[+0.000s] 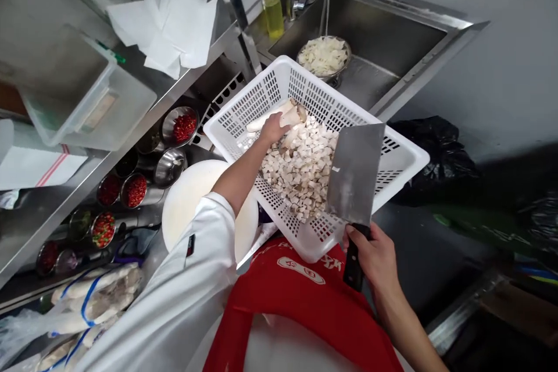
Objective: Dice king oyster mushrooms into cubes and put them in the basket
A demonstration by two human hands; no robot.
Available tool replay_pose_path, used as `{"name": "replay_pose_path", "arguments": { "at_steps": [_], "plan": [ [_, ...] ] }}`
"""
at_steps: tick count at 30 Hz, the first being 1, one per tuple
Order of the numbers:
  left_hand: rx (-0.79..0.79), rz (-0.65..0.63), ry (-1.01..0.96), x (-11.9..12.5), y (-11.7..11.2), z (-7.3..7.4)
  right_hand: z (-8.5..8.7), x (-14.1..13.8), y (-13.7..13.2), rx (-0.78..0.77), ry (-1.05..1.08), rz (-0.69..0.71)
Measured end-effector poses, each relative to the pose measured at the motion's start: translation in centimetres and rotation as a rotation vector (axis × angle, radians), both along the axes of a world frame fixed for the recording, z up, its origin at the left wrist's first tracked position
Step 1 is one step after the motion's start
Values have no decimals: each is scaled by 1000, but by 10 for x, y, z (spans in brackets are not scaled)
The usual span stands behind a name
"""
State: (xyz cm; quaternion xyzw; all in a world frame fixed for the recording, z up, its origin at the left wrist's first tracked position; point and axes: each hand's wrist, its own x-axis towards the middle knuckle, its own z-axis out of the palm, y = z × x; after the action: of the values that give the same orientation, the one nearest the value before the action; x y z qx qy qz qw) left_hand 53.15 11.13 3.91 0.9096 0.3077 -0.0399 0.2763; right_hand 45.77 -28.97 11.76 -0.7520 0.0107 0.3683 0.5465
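A white perforated plastic basket [320, 84] sits tilted in front of me, above my red apron [305, 308]. Diced pale mushroom [300, 171] lies heaped inside, with whole king oyster mushrooms [299, 114] at the far left end. My left hand [275, 128] reaches in and has its fingers closed around one of the whole mushrooms; part of the grip is hidden. In my right hand [375, 253] is the black handle of a cleaver [358, 168], its broad blade upright over the basket's near right side. A small white bit sticks to the blade.
Behind the basket, water runs in a steel sink [387, 29] onto a bowl of pale slices [325, 55]. A round white cutting board [187, 192] lies left, near metal cups of chopped chillies [134, 190]. Bagged mushrooms [104, 296] lie lower left; black bags [431, 151] stand right.
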Motion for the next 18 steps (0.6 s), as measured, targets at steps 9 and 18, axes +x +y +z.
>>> {"name": "replay_pose_path", "arguments": {
  "at_steps": [9,18],
  "plan": [
    [59,120,-10,37,-7,-41,7,16,6,71,85,10],
    [-468,502,-839,6,20,22,4,48,27,58,74,117]
  ]
}}
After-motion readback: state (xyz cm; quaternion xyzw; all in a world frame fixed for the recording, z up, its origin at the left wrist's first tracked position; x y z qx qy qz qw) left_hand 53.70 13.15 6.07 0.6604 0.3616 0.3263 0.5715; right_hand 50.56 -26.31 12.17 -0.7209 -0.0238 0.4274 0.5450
